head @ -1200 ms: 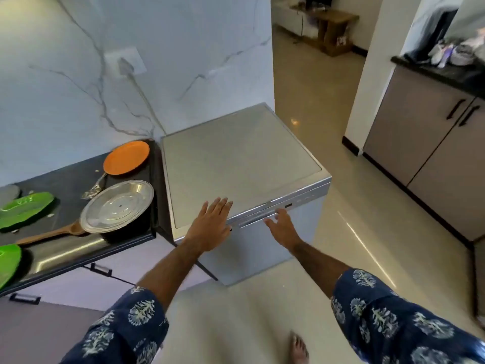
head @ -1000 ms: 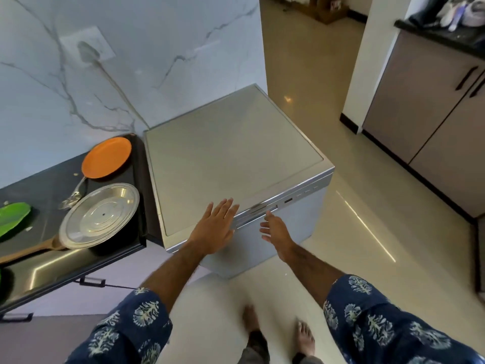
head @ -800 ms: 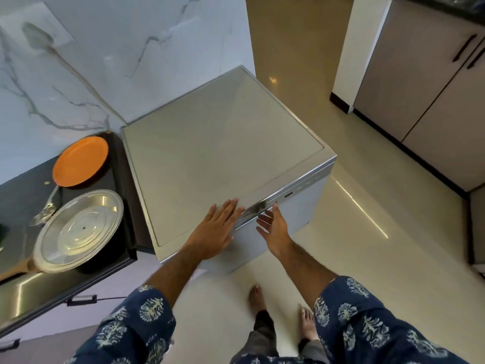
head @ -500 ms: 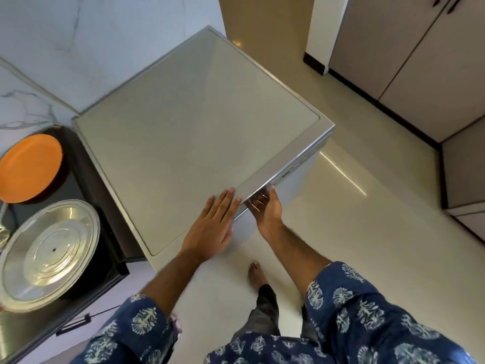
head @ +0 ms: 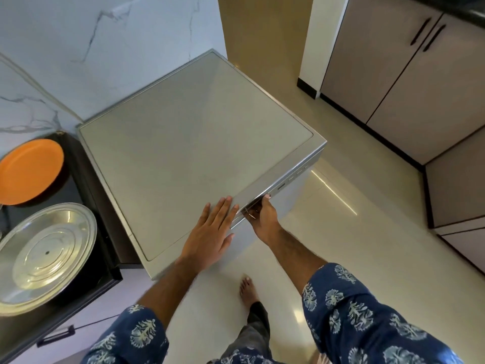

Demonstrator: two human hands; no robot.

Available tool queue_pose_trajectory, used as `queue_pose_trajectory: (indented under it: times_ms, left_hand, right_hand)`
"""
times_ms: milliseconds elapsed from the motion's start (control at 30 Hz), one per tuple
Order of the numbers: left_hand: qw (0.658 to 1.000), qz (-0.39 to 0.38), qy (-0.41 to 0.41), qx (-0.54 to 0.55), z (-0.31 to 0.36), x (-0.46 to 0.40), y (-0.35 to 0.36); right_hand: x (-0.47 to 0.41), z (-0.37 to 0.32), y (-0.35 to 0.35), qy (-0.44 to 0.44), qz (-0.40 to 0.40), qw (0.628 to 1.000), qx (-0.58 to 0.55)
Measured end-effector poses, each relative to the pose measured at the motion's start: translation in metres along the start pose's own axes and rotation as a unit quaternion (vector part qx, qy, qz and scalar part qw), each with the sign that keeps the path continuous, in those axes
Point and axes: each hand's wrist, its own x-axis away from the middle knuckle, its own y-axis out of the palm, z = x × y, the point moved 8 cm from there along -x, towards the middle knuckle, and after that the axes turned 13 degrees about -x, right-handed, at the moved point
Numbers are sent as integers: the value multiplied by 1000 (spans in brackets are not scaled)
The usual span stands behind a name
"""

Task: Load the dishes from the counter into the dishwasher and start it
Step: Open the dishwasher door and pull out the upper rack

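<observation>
opening dishwasher (head: 199, 143) door — first step, nothing loaded yet. right hand (head: 263, 215) hooked under front-edge door handle (head: 258, 199), fingers curled into recess. left hand (head: 212, 232) flat on top near front edge, fingers straight, bracing. orange plate (head: 29, 170) and steel plate (head: 43, 254) wait on counter (head: 76, 185) just beside the machine. next move likely needs outward-downward pull — feet clear of door swing.

Single head view: steep downward, close over dishwasher (head: 194, 153) top, counter (head: 78, 195) at left.
</observation>
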Motion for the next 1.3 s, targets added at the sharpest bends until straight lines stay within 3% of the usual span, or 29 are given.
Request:
queue_pose_trajectory:
  times_ms: [333, 433, 500, 667, 767, 833, 900, 1000, 1100, 1200, 1300]
  left_hand:
    - [993, -88, -74, -3, 9, -1, 5]
    - [991, -114, -72, 16, 7, -2, 6]
    - [989, -123, -78, 3, 10, -1, 2]
    - [981, -83, -174, -17, 55, 4, -6]
    - [994, -67, -82, 5, 143, 17, 13]
    - [993, -95, 22, 60, 223, 34, 40]
    - [985, -123, 62, 100, 286, 54, 63]
    - [977, -156, 33, 142, 340, 67, 91]
    - [978, -155, 90, 104, 377, 79, 116]
    - [966, -178, 173, 78, 422, 91, 151]
    - [949, -205, 230, 73, 467, 99, 188]
  right_hand:
    - [17, -3, -10, -6, -73, 997, -25]
    - [38, 2, -70, -22, -42, 997, -53]
    - [52, 1, -125, -22, -20, 1000, -10]
    - [74, -7, -221, -25, -47, 995, 84]
    - [79, -4, -276, -44, -69, 988, 130]
    - [78, -5, -309, -61, -43, 986, 146]
    - [78, -6, -337, -82, 8, 978, 190]
    - [76, -11, -388, -129, 89, 931, 331]
    - [77, -12, -439, -195, 110, 869, 442]
    - [77, -9, -486, -292, 105, 761, 569]
    - [59, 10, -534, -276, 86, 644, 708]
